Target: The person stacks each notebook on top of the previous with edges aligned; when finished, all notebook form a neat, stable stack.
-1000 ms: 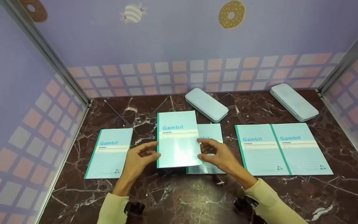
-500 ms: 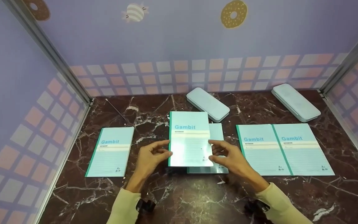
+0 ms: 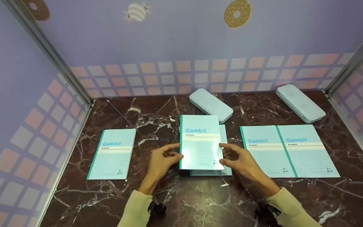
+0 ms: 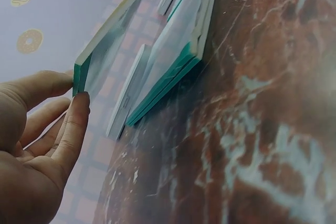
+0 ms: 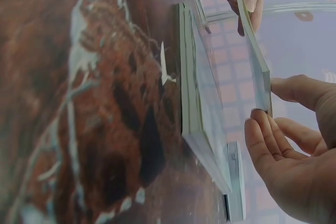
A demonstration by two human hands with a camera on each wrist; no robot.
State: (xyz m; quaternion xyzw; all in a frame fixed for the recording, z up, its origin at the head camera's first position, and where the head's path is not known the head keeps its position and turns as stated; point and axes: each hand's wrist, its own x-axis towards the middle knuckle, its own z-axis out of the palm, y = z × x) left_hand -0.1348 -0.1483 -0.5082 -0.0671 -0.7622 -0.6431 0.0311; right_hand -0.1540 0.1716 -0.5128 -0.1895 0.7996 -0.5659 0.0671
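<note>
A light-blue Gambit notebook (image 3: pixel 200 153) is held in the air by both hands. My left hand (image 3: pixel 161 162) pinches its green spine between thumb and fingers, while my right hand (image 3: pixel 244 162) pinches the opposite edge. Beneath it and apart from it, a stack of two notebooks (image 4: pixel 167 85) lies on the table; from the head camera the held one covers most of the stack (image 3: pixel 211 173). In the right wrist view a gap shows between the held notebook (image 5: pixel 254 59) and the stack (image 5: pixel 195 93).
Another Gambit notebook (image 3: pixel 112 162) lies at the left. Two more, a left one (image 3: pixel 268 162) and a right one (image 3: pixel 310 162), lie side by side at the right. Behind are two pale cases, one central (image 3: pixel 210 104), one right (image 3: pixel 300 103), and a thin dark stick (image 3: pixel 117 112).
Both hands have carried the held notebook to the right, so it now covers more of the stack beneath. The other notebooks and the cases have stayed in place.
</note>
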